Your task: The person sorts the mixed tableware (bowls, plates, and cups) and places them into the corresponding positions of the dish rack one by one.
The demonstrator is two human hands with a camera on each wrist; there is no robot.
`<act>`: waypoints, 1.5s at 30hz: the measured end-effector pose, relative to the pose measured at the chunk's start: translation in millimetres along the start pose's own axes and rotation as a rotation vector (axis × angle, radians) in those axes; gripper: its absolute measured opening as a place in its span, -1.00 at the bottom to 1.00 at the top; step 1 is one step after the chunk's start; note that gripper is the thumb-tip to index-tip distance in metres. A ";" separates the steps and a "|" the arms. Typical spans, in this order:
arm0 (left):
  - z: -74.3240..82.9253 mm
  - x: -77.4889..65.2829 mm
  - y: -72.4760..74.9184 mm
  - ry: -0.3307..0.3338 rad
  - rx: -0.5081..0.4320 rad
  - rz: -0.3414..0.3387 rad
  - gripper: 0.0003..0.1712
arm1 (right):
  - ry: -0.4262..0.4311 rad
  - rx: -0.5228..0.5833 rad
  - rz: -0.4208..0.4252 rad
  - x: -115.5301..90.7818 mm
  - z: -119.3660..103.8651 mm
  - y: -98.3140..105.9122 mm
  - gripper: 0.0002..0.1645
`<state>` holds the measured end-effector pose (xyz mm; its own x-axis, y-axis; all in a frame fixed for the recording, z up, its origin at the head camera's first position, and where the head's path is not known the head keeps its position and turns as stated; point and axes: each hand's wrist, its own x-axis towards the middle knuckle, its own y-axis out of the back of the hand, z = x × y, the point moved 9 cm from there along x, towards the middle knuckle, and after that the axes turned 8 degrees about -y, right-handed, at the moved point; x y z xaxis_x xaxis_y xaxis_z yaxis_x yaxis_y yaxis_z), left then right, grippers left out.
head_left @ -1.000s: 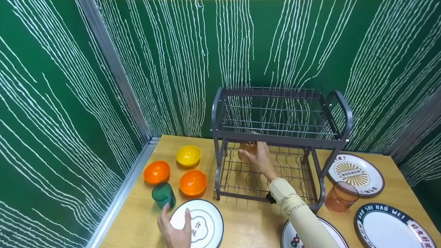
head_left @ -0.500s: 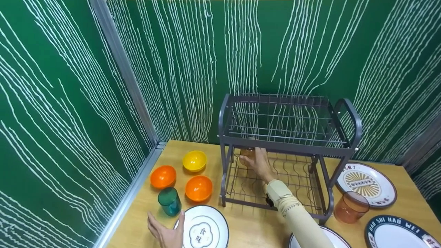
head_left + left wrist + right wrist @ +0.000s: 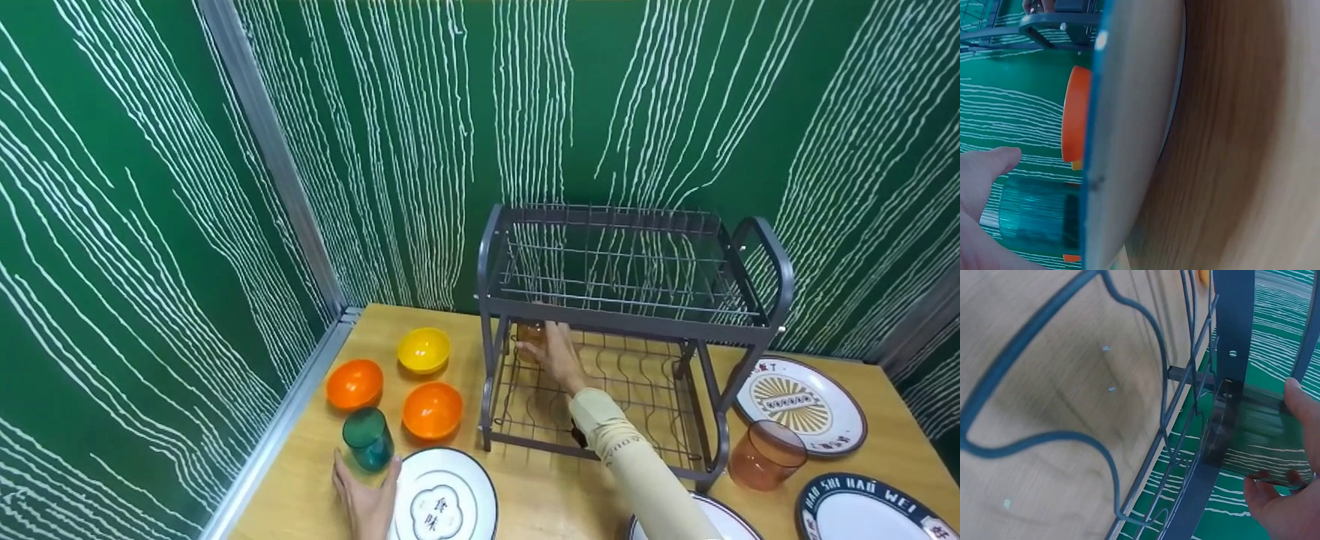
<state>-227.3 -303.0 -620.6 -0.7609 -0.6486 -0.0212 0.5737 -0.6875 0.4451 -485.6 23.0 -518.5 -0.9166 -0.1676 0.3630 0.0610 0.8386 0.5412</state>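
My right hand [image 3: 556,356] reaches into the lower tier of the dark two-tier dish rack [image 3: 622,315] and grips an amber see-through cup [image 3: 531,334] at its back left corner. In the right wrist view the cup [image 3: 1264,433] stands close over the wire shelf, fingers and thumb on opposite sides. My left hand [image 3: 367,499] is just in front of a teal see-through cup [image 3: 369,442], thumb and fingers spread to either side of it. The left wrist view shows that cup [image 3: 1041,216] upright on the table between them.
Two orange bowls [image 3: 433,410] and a yellow bowl [image 3: 424,350] stand left of the rack. A white plate [image 3: 469,499] lies beside the left hand. An orange see-through cup [image 3: 766,455] and several plates, including a dark-rimmed one [image 3: 847,487], are at the right.
My left hand has moved from over the white plate to the teal cup. The right hand and amber cup have shifted slightly left within the lower tier. The head view has tilted a little.
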 end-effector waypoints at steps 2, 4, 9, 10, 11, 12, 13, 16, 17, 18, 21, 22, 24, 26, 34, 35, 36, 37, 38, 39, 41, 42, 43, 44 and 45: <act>3.9 1.6 1.1 -0.031 -0.006 0.022 0.35 | -0.031 -0.015 -0.015 1.4 3.8 -3.4 0.02; 8.3 2.7 2.7 -0.073 -0.005 0.053 0.30 | -0.032 -0.039 -0.011 2.1 5.5 -4.9 -0.04; 14.7 4.9 5.6 -0.138 0.008 0.108 0.26 | 0.039 -0.026 0.038 1.0 2.8 -3.7 -0.37; 14.7 5.9 5.5 -0.138 0.004 0.108 0.25 | 0.065 0.004 0.044 0.6 1.6 -3.5 -0.42; 13.6 7.0 4.8 -0.125 0.002 0.101 0.26 | 0.085 0.031 0.050 0.6 0.8 -3.3 -0.38; 12.6 8.0 4.1 -0.113 -0.004 0.094 0.26 | 0.107 0.051 0.054 0.8 -0.2 -3.5 -0.31; 11.0 9.0 3.2 -0.100 -0.007 0.085 0.26 | 0.135 0.082 0.057 0.7 -1.4 -3.6 -0.24; 6.7 12.6 0.4 -0.060 -0.004 0.059 0.28 | 0.223 0.064 0.106 1.9 -4.6 -3.2 -0.13; 6.0 14.2 0.1 -0.051 0.000 0.059 0.28 | 0.248 0.036 0.128 2.8 -6.0 -2.8 -0.09; 5.3 15.7 0.0 -0.047 0.004 0.060 0.28 | 0.269 0.022 0.147 3.7 -7.0 -2.6 -0.06; 2.2 19.4 -1.1 -0.032 0.017 0.062 0.29 | 0.295 -0.011 0.179 5.1 -6.6 -3.6 -0.06; 0.6 20.0 -1.7 -0.027 0.016 0.062 0.29 | 0.288 -0.008 0.173 5.0 -5.3 -4.5 -0.05; -2.4 21.3 -3.5 -0.016 0.017 0.055 0.31 | 0.268 0.001 0.159 5.2 -3.0 -6.0 -0.04; -3.8 23.0 -4.1 -0.011 0.019 0.053 0.31 | 0.242 0.012 0.142 5.9 -1.5 -6.9 -0.04; 0.5 29.6 -3.7 -0.044 -0.028 0.036 0.25 | 0.183 -0.061 0.106 12.4 -3.1 -4.3 0.03; 1.4 30.2 -4.1 -0.051 -0.046 0.029 0.24 | 0.149 -0.064 0.090 13.3 -1.3 -4.0 0.06; 2.1 30.8 -4.4 -0.056 -0.059 0.022 0.23 | 0.113 -0.069 0.073 13.8 0.7 -4.0 0.08; 2.4 31.3 -4.7 -0.059 -0.071 0.015 0.22 | 0.079 -0.076 0.058 14.0 3.0 -3.9 0.11; 2.3 31.7 -4.9 -0.059 -0.081 0.008 0.21 | 0.048 -0.074 0.043 14.1 5.2 -4.0 0.12; 2.2 32.1 -5.1 -0.059 -0.090 0.000 0.20 | 0.019 -0.072 0.030 13.8 7.1 -4.1 0.14; -0.9 32.5 -6.3 -0.035 -0.103 -0.026 0.21 | -0.024 -0.076 0.005 12.9 9.8 -4.9 0.15; -2.9 32.7 -6.9 -0.020 -0.106 -0.038 0.21 | -0.037 -0.074 -0.004 12.3 10.6 -5.4 0.15; -4.9 32.7 -7.2 -0.005 -0.113 -0.048 0.22 | -0.053 -0.072 -0.016 11.6 11.6 -6.0 0.16; -6.5 32.6 -7.2 0.007 -0.119 -0.055 0.22 | -0.065 -0.068 -0.025 10.9 12.4 -6.5 0.16; -7.8 32.6 -7.0 0.011 -0.120 -0.057 0.22 | -0.076 -0.068 -0.033 10.1 12.9 -7.1 0.17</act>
<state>-253.8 -321.8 -631.4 -0.7904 -0.6102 -0.0539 0.5619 -0.7573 0.3329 -500.3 22.0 -528.4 -0.9458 -0.1527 0.2866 0.0543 0.7958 0.6032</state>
